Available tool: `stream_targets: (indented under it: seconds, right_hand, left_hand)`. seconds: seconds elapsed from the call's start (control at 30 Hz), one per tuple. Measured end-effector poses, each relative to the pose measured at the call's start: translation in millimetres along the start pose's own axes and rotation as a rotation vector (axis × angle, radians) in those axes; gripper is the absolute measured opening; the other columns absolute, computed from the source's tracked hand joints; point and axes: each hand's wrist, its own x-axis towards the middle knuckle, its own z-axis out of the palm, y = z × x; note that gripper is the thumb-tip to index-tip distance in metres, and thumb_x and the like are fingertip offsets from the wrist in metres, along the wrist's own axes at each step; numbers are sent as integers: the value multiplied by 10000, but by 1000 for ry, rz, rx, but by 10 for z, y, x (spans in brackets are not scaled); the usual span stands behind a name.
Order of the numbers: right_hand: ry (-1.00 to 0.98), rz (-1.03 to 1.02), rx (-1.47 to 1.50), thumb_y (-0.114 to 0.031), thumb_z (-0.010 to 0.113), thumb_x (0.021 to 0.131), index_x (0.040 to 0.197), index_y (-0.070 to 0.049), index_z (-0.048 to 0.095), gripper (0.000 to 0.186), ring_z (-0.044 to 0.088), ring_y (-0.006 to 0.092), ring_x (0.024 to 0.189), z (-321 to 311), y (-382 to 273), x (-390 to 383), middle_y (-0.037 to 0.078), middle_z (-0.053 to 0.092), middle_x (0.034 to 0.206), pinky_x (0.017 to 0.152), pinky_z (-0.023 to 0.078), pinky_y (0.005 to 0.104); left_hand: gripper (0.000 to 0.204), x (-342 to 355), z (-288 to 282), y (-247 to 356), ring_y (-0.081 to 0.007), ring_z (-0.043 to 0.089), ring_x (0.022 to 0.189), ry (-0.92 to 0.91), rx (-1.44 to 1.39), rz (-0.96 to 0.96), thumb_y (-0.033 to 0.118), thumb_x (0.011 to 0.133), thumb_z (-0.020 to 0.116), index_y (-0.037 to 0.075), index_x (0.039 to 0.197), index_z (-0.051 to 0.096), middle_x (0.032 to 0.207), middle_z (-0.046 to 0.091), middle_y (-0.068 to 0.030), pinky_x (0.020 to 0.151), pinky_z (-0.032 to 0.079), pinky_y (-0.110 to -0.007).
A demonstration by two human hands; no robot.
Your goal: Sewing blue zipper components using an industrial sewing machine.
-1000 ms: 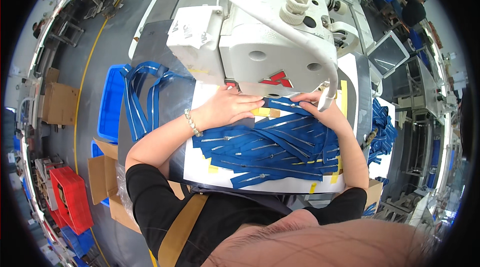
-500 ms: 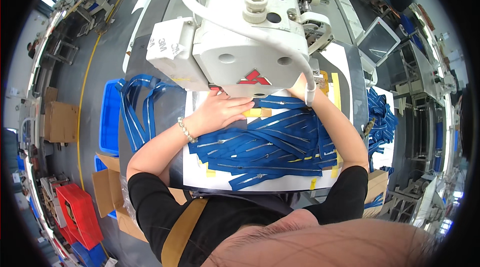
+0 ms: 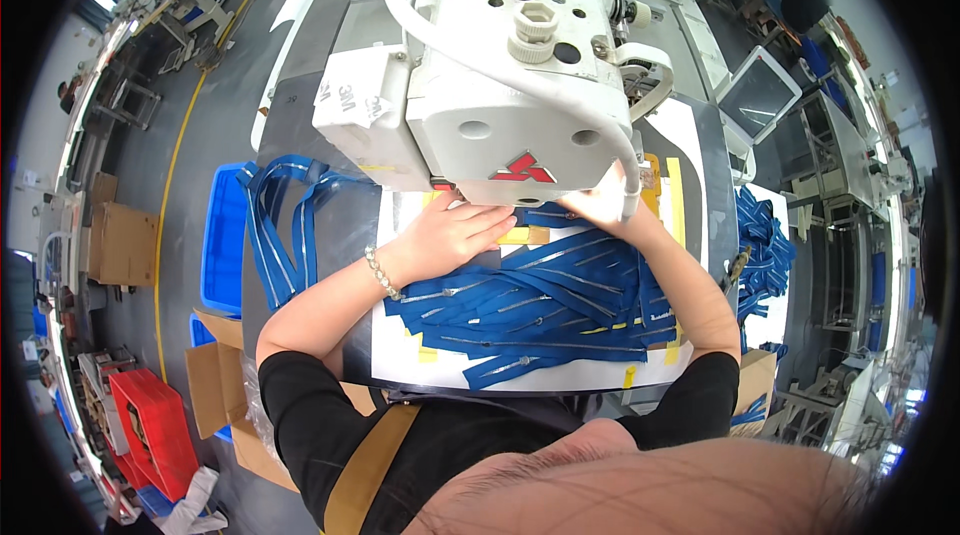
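Observation:
Under the white sewing machine head [image 3: 515, 110], my left hand [image 3: 462, 233] lies with fingers stretched out flat at a yellow taped guide [image 3: 530, 235] and a blue zipper strip [image 3: 545, 216]. My right hand [image 3: 605, 207] reaches beneath the head beside that strip; its fingers are hidden by the machine. A layered pile of blue zippers with silver teeth [image 3: 540, 305] covers the white, yellow-taped board [image 3: 405, 365] in front of both hands.
Long blue zippers [image 3: 280, 215] drape at the left, beside a blue bin [image 3: 220, 235], an open carton [image 3: 220, 375] and a red crate [image 3: 150, 430]. More zippers [image 3: 765, 255] are heaped at the right. A tilted screen [image 3: 760, 95] and a distant person [image 3: 805, 0] are upper right.
My right hand moved from gripping the strip's right end to farther inward under the machine head, its fingers now out of sight. My left hand stays at the guide. The view shifted slightly.

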Motion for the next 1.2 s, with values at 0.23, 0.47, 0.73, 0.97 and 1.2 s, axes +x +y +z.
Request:
stream_targets:
  seconds: [0.23,0.47,0.73,0.97,1.2]
  right_hand:
    - [-236,-334,-380,-149,757,726,1066,-67,653,366,616,259,1045,-19,-288,-323,86,670,1086,938,439,385]
    - [-108,-206,-484,-61,705,757,1073,-72,657,320,617,268,1028,0,-70,-446,78,675,1054,919,449,395]
    - [-107,-266,-565,-26,632,778,1089,-165,681,344,646,245,1045,79,213,-536,34,698,1054,865,520,377]
    - [-71,-423,-534,-10,618,761,1022,-21,670,267,687,292,862,88,74,-430,128,696,969,764,557,366]
    - [-98,-427,-565,-23,620,754,1025,-14,670,276,688,280,852,72,87,-446,127,696,972,755,555,353]
  left_hand:
    - [364,-7,2,-3,-194,609,1105,17,13,50,137,795,626,54,1149,644,1192,647,-82,886,474,-340]
    - [365,12,5,-4,-214,606,1097,6,-70,26,136,805,633,38,1157,635,1181,645,-100,888,483,-337]
    - [403,-17,16,-14,-204,620,1034,-10,-173,-54,207,825,663,49,1193,619,1163,649,-64,814,493,-343]
    - [366,-86,55,-26,-165,624,1031,-54,-198,-80,211,868,612,94,1215,607,1194,640,-41,813,488,-348]
    - [365,-81,76,-39,-172,615,1064,-58,-240,-82,235,884,594,113,1228,596,1217,631,-37,873,482,-379]
